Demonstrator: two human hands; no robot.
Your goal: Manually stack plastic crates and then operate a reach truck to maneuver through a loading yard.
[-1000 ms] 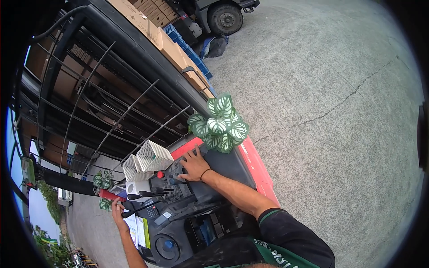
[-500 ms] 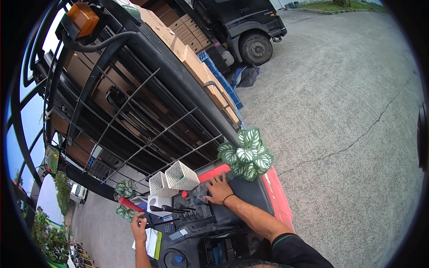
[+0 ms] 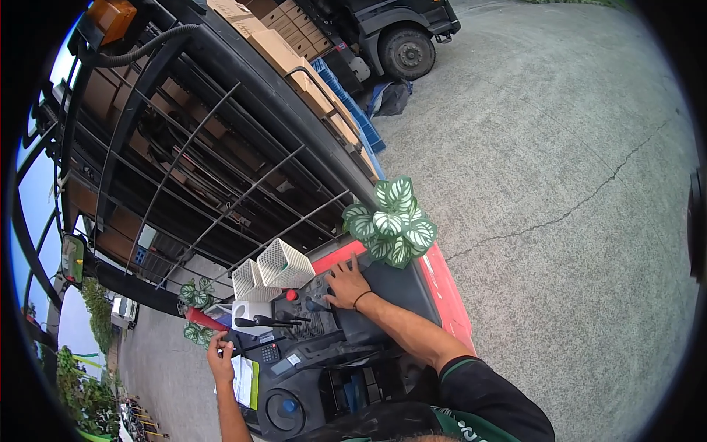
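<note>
My right hand (image 3: 347, 286) lies with fingers spread on the dark console (image 3: 394, 287) of a forklift, beside a red button (image 3: 292, 295) and a group of black levers (image 3: 269, 322). At the console's left side, my left hand (image 3: 220, 359) is closed with curled fingers; a small dark thing at its fingertips is too small to name. Papers on a green clipboard (image 3: 255, 387) lie just beside that hand. Close by are a calculator (image 3: 270, 353) and a white box with a round hole (image 3: 252, 317). A round black wheel (image 3: 283, 423) with a blue centre sits nearest me.
Two white mesh baskets (image 3: 286, 267) stand beyond the levers. Leafy plants flank the console, one at the right (image 3: 390, 225). Past the metal grille (image 3: 213, 184) are cardboard boxes (image 3: 294, 59) and blue pallets (image 3: 353, 107). A black truck (image 3: 405, 29) stands on the concrete (image 3: 545, 184).
The view has shifted, so the truck, grille and console sit higher and further left in the picture. Both hands stay at about the same places on the console.
</note>
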